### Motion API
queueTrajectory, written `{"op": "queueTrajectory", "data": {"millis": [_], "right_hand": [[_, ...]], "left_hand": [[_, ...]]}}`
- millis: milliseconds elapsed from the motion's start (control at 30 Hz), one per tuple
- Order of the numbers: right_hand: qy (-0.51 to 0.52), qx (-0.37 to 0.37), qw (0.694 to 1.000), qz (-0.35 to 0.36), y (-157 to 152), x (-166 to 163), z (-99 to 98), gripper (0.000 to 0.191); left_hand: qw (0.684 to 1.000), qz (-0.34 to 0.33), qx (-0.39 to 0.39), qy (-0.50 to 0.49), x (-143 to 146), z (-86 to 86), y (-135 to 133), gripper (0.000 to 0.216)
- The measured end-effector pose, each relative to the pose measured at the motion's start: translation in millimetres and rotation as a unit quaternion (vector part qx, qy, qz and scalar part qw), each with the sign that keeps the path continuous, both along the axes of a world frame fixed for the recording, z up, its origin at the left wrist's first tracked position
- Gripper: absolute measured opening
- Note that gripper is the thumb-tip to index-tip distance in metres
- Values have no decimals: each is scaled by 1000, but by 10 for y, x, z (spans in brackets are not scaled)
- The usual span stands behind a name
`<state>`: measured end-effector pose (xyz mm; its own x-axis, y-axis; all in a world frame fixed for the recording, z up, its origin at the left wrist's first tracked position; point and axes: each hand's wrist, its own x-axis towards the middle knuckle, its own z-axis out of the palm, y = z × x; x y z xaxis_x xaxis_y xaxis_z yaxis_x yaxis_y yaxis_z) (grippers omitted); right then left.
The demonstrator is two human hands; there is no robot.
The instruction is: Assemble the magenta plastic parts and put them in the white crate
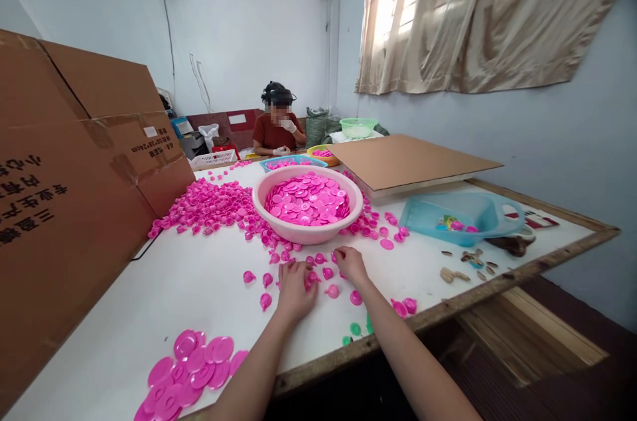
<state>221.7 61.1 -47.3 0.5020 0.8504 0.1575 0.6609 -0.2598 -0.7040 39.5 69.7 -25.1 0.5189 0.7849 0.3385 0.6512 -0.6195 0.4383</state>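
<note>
From my end I see a white, wood-edged tabletop (213, 288), and beyond the hands a round, pale-pink plastic basin (258, 203) heaped with flat pink plastic discs (308, 198). Both forearms stretch in from the near edge. I see the left hand (297, 286) palm down, fingers bent; I cannot tell whether it grips the small, glossy, pink plastic cup-shaped piece (312, 277) at its thumb side. The right hand (352, 265) pinches another at its fingertips. Loose cup-shaped pieces (327, 273), rounded with stubby projections, lie scattered around both hands, in front of the basin.
</note>
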Motion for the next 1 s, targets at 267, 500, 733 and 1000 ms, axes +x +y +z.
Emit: {"op": "queueTrajectory", "data": {"millis": [267,500,733,1000], "right_hand": [[30,-25,999,-37,1,58,-18,27],[3,-22,996,-85,-109,100,23,24],[-50,-19,998,23,-393,4,39,31],[14,1,999,38,-331,-17,-22,28]], "left_hand": [[994,-65,59,58,220,66,-157,41],[995,-54,52,61,155,45,-168,28],[996,-55,55,43,165,-14,-114,45],[995,-59,53,68,251,-64,-143,20]]}}
